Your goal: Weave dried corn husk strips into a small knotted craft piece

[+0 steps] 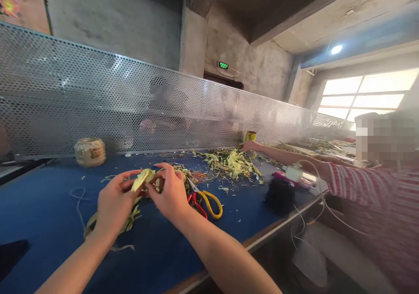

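My left hand (pixel 115 198) pinches a folded piece of pale green corn husk (pixel 143 179) between thumb and fingers, a little above the blue table. My right hand (pixel 170 189) meets it from the other side, its thumb and fingertips closed on the near end of the husk. Beside my right wrist lies a pair of scissors (pixel 209 203) with one yellow and one red handle, the blades pointing away. Below and behind my hands are more husk strips (pixel 132 217), partly covered by them.
A heap of husk scraps (pixel 234 163) lies farther back, touched by a co-worker's hand (pixel 250 146). A twine roll (pixel 91 152) and a yellow can (pixel 250 136) stand along the perforated metal screen (pixel 131 102). A black pouch (pixel 279 194) and cables lie near the right edge.
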`<state>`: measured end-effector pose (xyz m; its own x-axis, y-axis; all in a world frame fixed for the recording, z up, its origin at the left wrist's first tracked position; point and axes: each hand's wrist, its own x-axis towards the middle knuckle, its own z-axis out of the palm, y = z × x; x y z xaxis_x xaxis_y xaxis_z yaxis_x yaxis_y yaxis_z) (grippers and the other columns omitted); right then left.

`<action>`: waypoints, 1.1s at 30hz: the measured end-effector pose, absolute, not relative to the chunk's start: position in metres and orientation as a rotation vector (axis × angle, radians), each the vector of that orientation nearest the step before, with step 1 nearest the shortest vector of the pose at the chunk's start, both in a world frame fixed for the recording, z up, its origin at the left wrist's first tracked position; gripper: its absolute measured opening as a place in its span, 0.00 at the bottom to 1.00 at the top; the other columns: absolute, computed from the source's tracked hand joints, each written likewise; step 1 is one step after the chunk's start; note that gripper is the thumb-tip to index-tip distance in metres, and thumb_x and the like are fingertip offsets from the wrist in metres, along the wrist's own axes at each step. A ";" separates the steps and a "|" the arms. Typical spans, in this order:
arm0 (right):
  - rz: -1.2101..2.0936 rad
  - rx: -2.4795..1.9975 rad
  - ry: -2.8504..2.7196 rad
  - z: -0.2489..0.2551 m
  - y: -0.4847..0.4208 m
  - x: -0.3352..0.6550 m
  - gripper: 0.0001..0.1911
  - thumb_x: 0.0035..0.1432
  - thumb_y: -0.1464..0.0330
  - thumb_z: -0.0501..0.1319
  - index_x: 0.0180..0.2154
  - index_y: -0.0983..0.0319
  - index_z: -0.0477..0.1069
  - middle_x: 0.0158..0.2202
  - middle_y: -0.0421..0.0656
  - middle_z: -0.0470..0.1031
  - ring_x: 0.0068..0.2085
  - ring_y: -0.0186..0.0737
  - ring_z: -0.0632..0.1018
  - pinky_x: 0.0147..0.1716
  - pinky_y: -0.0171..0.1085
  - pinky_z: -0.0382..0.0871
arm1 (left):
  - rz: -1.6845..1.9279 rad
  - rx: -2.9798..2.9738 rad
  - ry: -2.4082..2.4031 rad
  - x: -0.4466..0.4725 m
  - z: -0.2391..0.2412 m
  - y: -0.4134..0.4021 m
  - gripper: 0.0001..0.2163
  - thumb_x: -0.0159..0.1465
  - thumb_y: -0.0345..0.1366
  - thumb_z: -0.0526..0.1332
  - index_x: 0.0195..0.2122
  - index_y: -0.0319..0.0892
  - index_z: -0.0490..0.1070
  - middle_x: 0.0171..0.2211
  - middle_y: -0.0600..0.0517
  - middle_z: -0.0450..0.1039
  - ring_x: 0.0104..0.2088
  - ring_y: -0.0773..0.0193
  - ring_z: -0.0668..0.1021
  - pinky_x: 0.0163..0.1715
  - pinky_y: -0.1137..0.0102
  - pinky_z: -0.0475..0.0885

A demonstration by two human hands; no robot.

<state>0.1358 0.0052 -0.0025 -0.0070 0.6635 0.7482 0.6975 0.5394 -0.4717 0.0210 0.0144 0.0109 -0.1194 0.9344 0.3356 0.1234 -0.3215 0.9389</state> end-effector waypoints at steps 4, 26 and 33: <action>-0.057 -1.195 -1.721 -0.006 0.009 0.135 0.21 0.51 0.70 0.55 0.48 0.60 0.55 0.35 0.39 0.74 0.33 0.36 0.74 0.40 0.38 0.58 | 1.495 1.421 1.189 0.022 0.010 0.013 0.17 0.43 0.39 0.62 0.36 0.42 0.67 0.25 0.51 0.76 0.28 0.58 0.78 0.29 0.69 0.71; -0.157 -1.104 -1.703 -0.005 0.009 0.141 0.19 0.49 0.67 0.57 0.45 0.62 0.60 0.35 0.43 0.73 0.37 0.38 0.72 0.41 0.39 0.59 | 1.630 0.952 0.849 0.019 0.001 0.029 0.12 0.44 0.31 0.66 0.30 0.38 0.69 0.23 0.54 0.75 0.23 0.67 0.76 0.23 0.75 0.71; 0.358 -1.069 -1.700 -0.010 0.031 0.159 0.10 0.47 0.77 0.53 0.32 0.63 0.68 0.29 0.41 0.73 0.30 0.33 0.72 0.32 0.33 0.64 | 1.667 0.701 0.668 0.018 0.008 0.026 0.05 0.50 0.21 0.58 0.26 0.36 0.69 0.20 0.50 0.75 0.23 0.67 0.78 0.15 0.82 0.69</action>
